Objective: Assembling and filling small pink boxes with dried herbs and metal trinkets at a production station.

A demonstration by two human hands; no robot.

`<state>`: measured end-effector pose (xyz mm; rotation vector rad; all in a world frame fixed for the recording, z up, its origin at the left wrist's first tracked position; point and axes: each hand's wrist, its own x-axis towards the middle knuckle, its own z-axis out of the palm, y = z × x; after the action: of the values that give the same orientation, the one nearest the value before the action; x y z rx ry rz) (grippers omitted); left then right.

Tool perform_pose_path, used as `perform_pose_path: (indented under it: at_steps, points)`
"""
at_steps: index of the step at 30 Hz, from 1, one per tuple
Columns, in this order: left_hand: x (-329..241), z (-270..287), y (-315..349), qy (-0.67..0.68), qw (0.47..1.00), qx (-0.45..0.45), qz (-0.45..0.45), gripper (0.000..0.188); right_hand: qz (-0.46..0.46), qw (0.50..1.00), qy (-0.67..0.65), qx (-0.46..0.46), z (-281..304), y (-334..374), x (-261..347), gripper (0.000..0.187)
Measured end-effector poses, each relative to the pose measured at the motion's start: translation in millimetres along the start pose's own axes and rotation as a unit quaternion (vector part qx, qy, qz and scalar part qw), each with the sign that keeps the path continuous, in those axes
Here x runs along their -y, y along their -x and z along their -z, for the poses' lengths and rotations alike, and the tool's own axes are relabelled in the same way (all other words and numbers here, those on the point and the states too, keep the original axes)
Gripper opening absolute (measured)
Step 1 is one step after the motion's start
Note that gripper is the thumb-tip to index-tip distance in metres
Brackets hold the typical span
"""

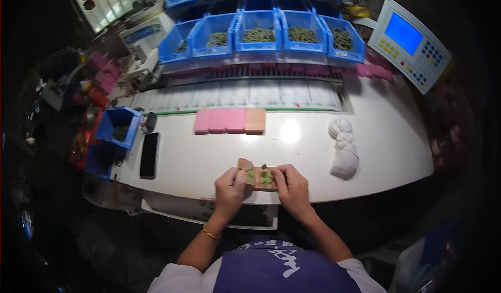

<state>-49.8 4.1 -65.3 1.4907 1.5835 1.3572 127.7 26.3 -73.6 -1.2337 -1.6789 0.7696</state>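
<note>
A phone (150,155) is laid on the left of the bench (313,167), with a small dark object (151,121) just beyond it. Two blue side bins (106,126) are seen farther left, the upper one partly filled with dark material. On the right, a knotted white cloth (344,148) is placed. Across the back, two tiers of blue bins (258,46) are ranged, filled to differing levels with greenish-brown pieces. At the far right, a tilted panel (409,45) is fitted with a lit blue screen (404,33) and coloured keys (388,48).
</note>
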Motion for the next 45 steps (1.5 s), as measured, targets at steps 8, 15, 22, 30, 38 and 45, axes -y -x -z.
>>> perform_pose_path:
  at_steps: [8, 15, 22, 30, 38, 45]
  points:
    - [-1, -20, -1, 0.068, 0.998, 0.015, -0.002, 0.026, -0.044, 0.996, -0.040, -0.063, 0, -11, -7, 0.031]
    - [22, -17, 8, 0.293, 0.953, 0.058, 0.057, 0.038, 0.103, 0.987, 0.110, 0.057, 14, 29, 8, 0.045]
    - [-37, -23, 6, 0.603, 0.753, 0.005, 0.264, 0.074, -0.069, 0.919, -0.382, 0.063, -6, 54, 14, 0.036]
    - [-23, -6, 0, 0.501, 0.812, 0.059, 0.292, 0.081, 0.093, 0.928, 0.347, -0.101, 79, -13, -19, 0.041]
    - [-33, -20, -3, 0.448, 0.821, 0.119, 0.334, 0.080, 0.086, 0.953, 0.287, -0.042, 121, -37, -24, 0.053]
    - [-36, -37, -1, 0.367, 0.887, 0.093, 0.266, 0.069, 0.302, 0.924, 0.167, 0.166, 60, 5, 34, 0.066]
